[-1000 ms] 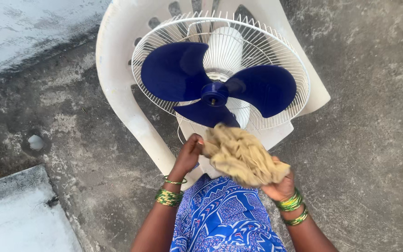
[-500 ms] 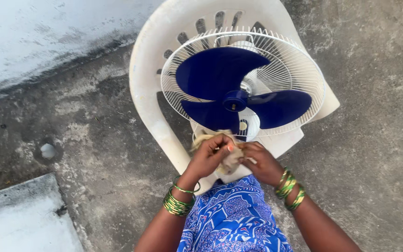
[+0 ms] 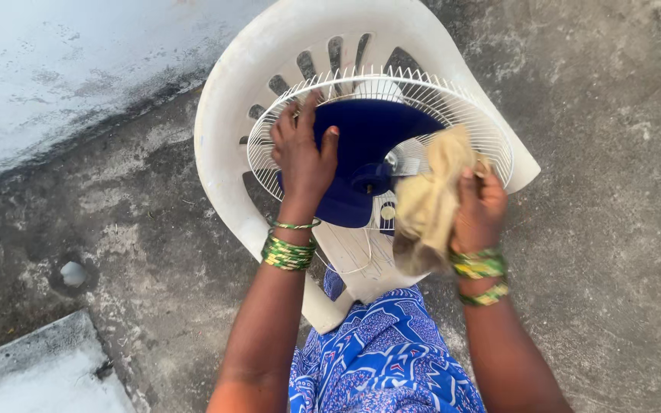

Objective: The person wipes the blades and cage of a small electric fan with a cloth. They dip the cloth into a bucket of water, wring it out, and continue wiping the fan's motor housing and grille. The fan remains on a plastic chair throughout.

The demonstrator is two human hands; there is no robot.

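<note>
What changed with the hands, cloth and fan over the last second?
The left hand let go of the cloth and moved up onto the blue fan blade. The right hand carried the cloth up to the fan's right side. The fan still lies on the white chair.

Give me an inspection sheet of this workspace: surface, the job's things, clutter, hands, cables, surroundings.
Surface: rough grey concrete floor, stained and patchy.
Job's things: fan with a white wire grille and dark blue blades, front guard off, lying on a white plastic chair; crumpled tan cloth.
Clutter: nothing seen.
Hands: left hand rests on the blades inside the grille, fingers spread; right hand grips the cloth against the fan. Green and gold bangles on both wrists.
Cables: a thin white cord loops over the fan's base.
Surroundings: pale raised slab at upper left, another slab corner at lower left, small hole in the floor.
</note>
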